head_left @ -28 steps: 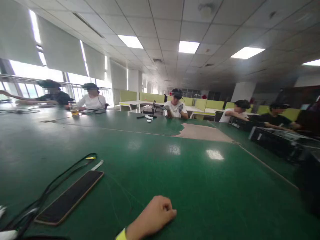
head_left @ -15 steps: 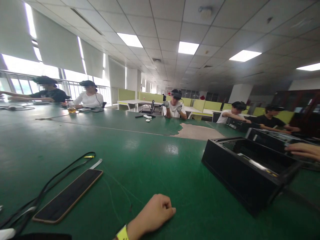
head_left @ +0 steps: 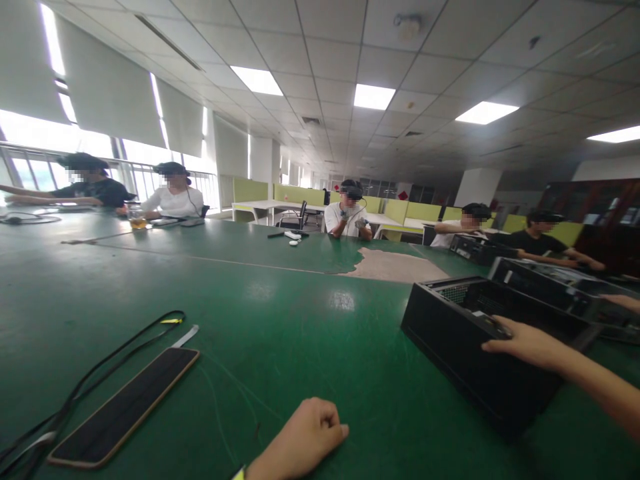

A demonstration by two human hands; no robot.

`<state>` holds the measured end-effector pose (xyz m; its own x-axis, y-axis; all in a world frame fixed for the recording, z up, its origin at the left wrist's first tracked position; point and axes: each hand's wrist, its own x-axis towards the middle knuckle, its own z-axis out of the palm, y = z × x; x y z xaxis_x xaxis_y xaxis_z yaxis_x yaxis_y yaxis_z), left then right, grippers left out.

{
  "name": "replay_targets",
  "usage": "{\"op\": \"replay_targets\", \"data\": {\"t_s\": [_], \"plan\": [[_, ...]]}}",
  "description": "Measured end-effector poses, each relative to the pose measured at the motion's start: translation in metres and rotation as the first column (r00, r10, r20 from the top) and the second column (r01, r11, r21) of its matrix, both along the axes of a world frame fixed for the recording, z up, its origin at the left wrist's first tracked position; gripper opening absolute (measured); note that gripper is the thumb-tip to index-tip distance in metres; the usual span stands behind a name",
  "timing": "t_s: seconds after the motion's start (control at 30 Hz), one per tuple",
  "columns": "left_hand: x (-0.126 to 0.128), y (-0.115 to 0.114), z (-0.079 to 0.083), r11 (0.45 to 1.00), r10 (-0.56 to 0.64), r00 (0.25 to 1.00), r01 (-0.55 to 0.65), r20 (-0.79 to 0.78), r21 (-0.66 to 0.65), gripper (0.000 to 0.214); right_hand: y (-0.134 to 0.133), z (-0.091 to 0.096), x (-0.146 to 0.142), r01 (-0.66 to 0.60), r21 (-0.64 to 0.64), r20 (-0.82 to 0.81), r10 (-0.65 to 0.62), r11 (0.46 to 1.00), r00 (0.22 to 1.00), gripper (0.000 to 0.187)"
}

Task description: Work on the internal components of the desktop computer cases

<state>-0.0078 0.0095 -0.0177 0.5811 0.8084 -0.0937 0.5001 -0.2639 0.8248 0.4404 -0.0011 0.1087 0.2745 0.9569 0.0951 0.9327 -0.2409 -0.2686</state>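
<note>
R hand now lies on the near rim of the black PC case, fingers flat, grip apart; 0.5 s ago it was at the frame's right edge. Case sits approx. where it was on the green tabletop. L hand still a closed fist, holding nothing visible, right of the phone.

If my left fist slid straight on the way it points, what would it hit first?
Left fist: bare green tabletop, then probably the near wall of the black open computer case; depth is unclear.
</note>
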Motion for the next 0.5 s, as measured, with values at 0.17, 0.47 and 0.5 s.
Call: {"op": "replay_targets", "data": {"t_s": [0.17, 0.47, 0.5], "plan": [[0.002, 0.018, 0.015, 0.996, -0.022, 0.992, 0.032, 0.125, -0.079, 0.035, -0.004, 0.010, -0.040, 0.037, -0.055, -0.062, -0.040, 0.998, 0.997, 0.073], [0.096, 0.079, 0.182, 0.878, -0.064, 0.966, -0.065, 0.250, 0.474, 0.029, -0.069, 0.049, -0.218, -0.285, -0.054, -0.203, 0.269, 0.957, 0.941, 0.062], [0.111, 0.084, 0.194, 0.837, -0.055, 0.978, -0.064, 0.200, 0.544, 0.027, -0.065, 0.052, -0.230, -0.354, -0.043, -0.321, 0.322, 0.934, 0.890, 0.059]]}}
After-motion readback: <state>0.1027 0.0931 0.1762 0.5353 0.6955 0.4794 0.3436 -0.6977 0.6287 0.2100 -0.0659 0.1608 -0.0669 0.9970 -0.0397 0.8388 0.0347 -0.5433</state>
